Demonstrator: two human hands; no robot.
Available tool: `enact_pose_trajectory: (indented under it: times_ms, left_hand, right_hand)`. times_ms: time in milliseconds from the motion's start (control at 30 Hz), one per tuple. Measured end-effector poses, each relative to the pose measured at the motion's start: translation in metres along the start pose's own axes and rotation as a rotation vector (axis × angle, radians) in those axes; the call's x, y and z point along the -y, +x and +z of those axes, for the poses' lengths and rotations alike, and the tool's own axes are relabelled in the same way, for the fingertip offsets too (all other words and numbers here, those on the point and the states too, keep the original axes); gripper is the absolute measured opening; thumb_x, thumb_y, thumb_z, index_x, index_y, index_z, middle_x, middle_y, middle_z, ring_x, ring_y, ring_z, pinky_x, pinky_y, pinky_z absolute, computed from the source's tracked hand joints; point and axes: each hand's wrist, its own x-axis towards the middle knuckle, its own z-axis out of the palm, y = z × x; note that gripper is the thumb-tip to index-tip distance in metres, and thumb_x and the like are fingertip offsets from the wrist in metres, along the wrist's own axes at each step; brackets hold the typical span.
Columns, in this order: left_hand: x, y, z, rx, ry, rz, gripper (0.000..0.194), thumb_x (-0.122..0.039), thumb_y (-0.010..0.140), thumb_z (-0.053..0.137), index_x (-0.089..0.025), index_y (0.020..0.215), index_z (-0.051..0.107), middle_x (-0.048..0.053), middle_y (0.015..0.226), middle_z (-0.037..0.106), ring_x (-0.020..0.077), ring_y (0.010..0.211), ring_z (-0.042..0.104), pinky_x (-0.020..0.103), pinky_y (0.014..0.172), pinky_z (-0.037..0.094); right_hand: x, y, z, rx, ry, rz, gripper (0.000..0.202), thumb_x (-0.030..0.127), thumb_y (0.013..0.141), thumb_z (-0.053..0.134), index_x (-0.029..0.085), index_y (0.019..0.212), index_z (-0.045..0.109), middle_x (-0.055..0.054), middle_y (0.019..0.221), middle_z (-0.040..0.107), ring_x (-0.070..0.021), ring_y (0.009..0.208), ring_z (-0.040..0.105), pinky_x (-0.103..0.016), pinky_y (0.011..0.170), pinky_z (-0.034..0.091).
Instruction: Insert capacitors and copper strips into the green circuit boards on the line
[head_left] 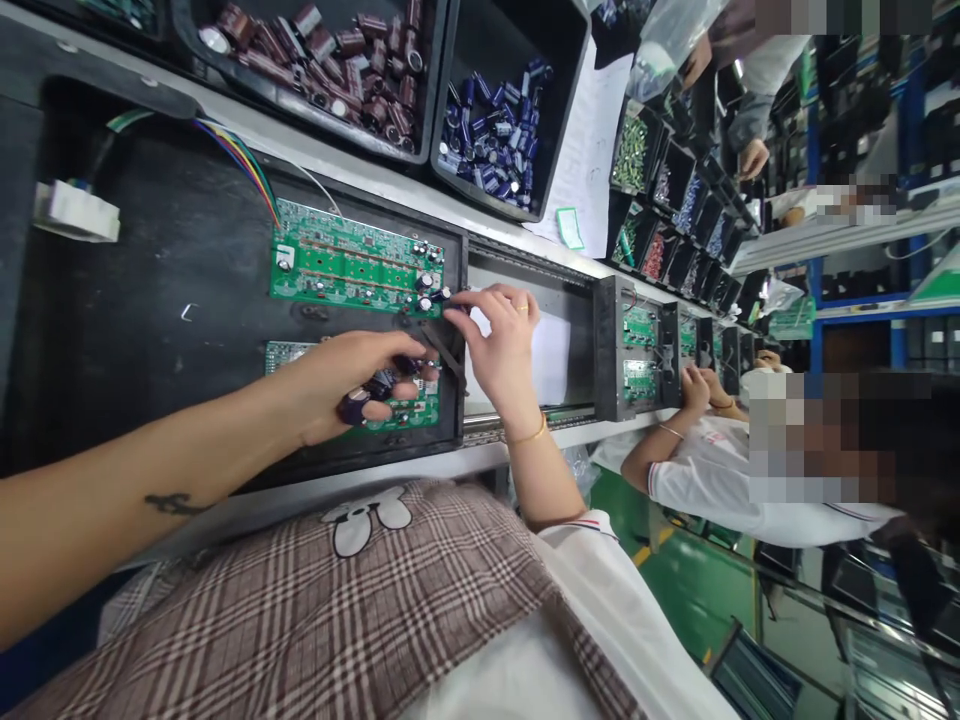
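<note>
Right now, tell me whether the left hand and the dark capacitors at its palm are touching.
Touching. The head view shows the left hand curled around several dark capacitors, with skin directly against them.

My left forearm (pixel 217 450) stretched across, left hand (pixel 360 385) — fingers (pixel 377 411) curled, right forearm (pixel 551 475) angled forward, right hand (pixel 501 340) — thumb (pixel 463 325) and forefinger (pixel 480 299) pinched together.
</note>
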Motion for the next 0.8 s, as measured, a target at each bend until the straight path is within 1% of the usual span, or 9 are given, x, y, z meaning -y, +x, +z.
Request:
enact_pose_trajectory:
  times_ms: [67, 133, 233, 300, 367, 433, 533, 667, 800]
  left_hand:
    - [-0.001, -0.009, 0.005, -0.001, -0.05, -0.026, 0.009, -0.018, 0.083, 0.069, -0.011, 0.086, 0.073, 0.011, 0.077, 0.068, 0.0053, 0.042, 0.043, 0.012, 0.027, 0.023]
    - [0.002, -0.018, 0.007, 0.012, -0.052, -0.016, 0.012, -0.016, 0.083, 0.069, -0.009, 0.09, 0.075, 0.013, 0.082, 0.071, 0.0055, 0.042, 0.044, 0.013, 0.027, 0.023]
    - [0.011, -0.03, 0.003, 0.046, -0.089, -0.003, 0.015, -0.017, 0.088, 0.066, -0.011, 0.099, 0.073, 0.012, 0.083, 0.07, 0.006, 0.041, 0.044, 0.013, 0.027, 0.024]
    - [0.021, -0.036, -0.003, 0.06, -0.14, 0.005, 0.014, -0.018, 0.09, 0.065, -0.015, 0.102, 0.069, 0.007, 0.076, 0.066, 0.0069, 0.04, 0.044, 0.013, 0.027, 0.024]
    - [0.033, -0.04, -0.009, 0.08, -0.188, 0.013, 0.007, -0.021, 0.09, 0.067, -0.018, 0.096, 0.064, 0.003, 0.07, 0.06, 0.0069, 0.038, 0.042, 0.012, 0.026, 0.023]
    - [0.045, -0.042, -0.014, 0.121, -0.227, 0.009, 0.014, -0.026, 0.09, 0.069, -0.02, 0.087, 0.058, -0.001, 0.065, 0.052, 0.0059, 0.037, 0.037, 0.012, 0.026, 0.023]
    - [0.057, -0.043, -0.019, 0.163, -0.277, 0.007, 0.02, -0.028, 0.092, 0.067, -0.02, 0.082, 0.051, -0.003, 0.063, 0.044, 0.0053, 0.036, 0.033, 0.011, 0.026, 0.024]
    - [0.061, -0.04, -0.023, 0.138, -0.301, 0.039, 0.018, -0.025, 0.094, 0.063, -0.02, 0.084, 0.05, -0.004, 0.064, 0.043, 0.0052, 0.037, 0.033, 0.011, 0.025, 0.024]
    - [0.059, -0.037, -0.025, 0.167, -0.309, 0.055, 0.018, -0.027, 0.095, 0.063, -0.02, 0.084, 0.05, -0.004, 0.065, 0.044, 0.0049, 0.037, 0.033, 0.01, 0.026, 0.025]
  right_hand:
    - [-0.005, 0.002, 0.016, -0.031, -0.006, 0.016, 0.014, 0.036, 0.101, 0.063, 0.03, 0.102, 0.075, 0.001, 0.105, 0.078, -0.0229, 0.121, 0.06, -0.051, 0.119, 0.023]
    - [-0.008, 0.003, 0.028, -0.061, 0.001, 0.012, 0.014, 0.036, 0.102, 0.061, 0.03, 0.102, 0.074, 0.001, 0.105, 0.078, -0.0232, 0.122, 0.059, -0.052, 0.12, 0.022]
    - [-0.009, 0.003, 0.036, -0.089, -0.019, 0.008, 0.013, 0.035, 0.101, 0.062, 0.029, 0.105, 0.072, 0.0, 0.104, 0.078, -0.0242, 0.121, 0.057, -0.052, 0.12, 0.023]
    - [-0.011, 0.004, 0.036, -0.089, -0.032, -0.001, 0.013, 0.035, 0.1, 0.063, 0.028, 0.106, 0.071, -0.001, 0.103, 0.077, -0.0245, 0.121, 0.057, -0.05, 0.117, 0.027]
    - [-0.013, 0.006, 0.034, -0.084, -0.016, -0.02, 0.012, 0.036, 0.099, 0.064, 0.026, 0.104, 0.07, -0.001, 0.101, 0.077, -0.0241, 0.119, 0.057, -0.047, 0.114, 0.032]
    - [-0.014, 0.008, 0.032, -0.079, 0.018, -0.042, 0.012, 0.037, 0.097, 0.067, 0.026, 0.101, 0.069, -0.001, 0.098, 0.076, -0.0236, 0.115, 0.059, -0.046, 0.112, 0.033]
    - [-0.015, 0.011, 0.032, -0.103, 0.053, -0.051, 0.012, 0.037, 0.094, 0.072, 0.025, 0.093, 0.068, 0.0, 0.094, 0.075, -0.023, 0.109, 0.06, -0.046, 0.11, 0.034]
    - [-0.015, 0.011, 0.034, -0.162, 0.073, -0.049, 0.015, 0.036, 0.093, 0.073, 0.024, 0.087, 0.067, 0.0, 0.092, 0.074, -0.0218, 0.105, 0.06, -0.044, 0.109, 0.035]
    - [-0.019, 0.011, 0.035, -0.173, 0.077, -0.091, 0.016, 0.037, 0.092, 0.075, 0.024, 0.085, 0.069, 0.0, 0.09, 0.072, -0.0223, 0.105, 0.06, -0.046, 0.109, 0.035]
